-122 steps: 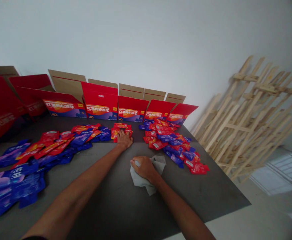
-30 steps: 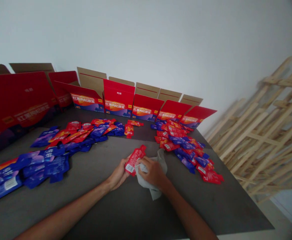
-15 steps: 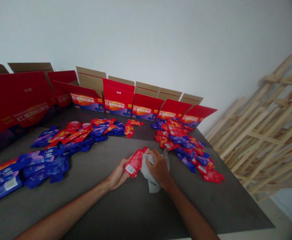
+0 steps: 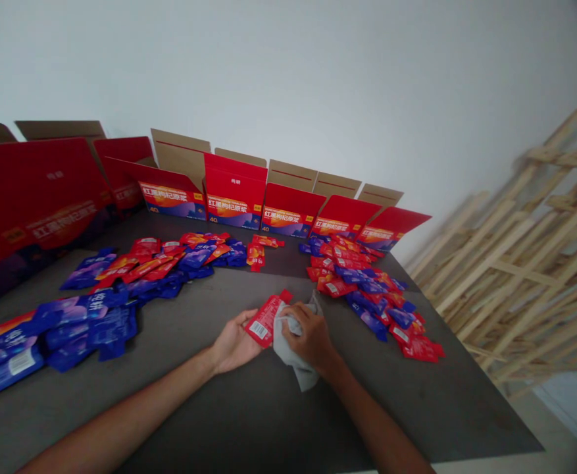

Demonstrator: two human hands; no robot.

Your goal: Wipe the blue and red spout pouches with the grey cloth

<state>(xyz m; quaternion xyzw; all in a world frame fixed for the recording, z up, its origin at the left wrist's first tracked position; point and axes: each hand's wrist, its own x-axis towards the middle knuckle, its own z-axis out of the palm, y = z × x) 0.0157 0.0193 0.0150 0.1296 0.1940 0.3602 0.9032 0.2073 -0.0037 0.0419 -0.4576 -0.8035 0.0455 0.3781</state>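
Observation:
A red pouch (image 4: 263, 321) with a white barcode label lies in my left hand (image 4: 236, 343), palm up, the thumb at its left edge. My right hand (image 4: 308, 334) is closed on a grey cloth (image 4: 288, 349), which touches the pouch's right side and hangs down below the fingers. Beyond my hands, small red pouches (image 4: 256, 255) lie on the dark table. To the right is a long pile of red and blue pouches (image 4: 367, 286); another pile (image 4: 160, 266) spreads to the left.
Open red cartons (image 4: 233, 197) stand in a row along the table's (image 4: 194, 395) back, with larger ones (image 4: 36, 210) at the left. Blue pouches (image 4: 91, 326) lie at the left front. Wooden frames (image 4: 525, 263) lean against the wall beyond the right edge.
My right hand and the cloth have shifted slightly left over the pouch. The fingers of my left hand have loosened and its palm has turned up more.

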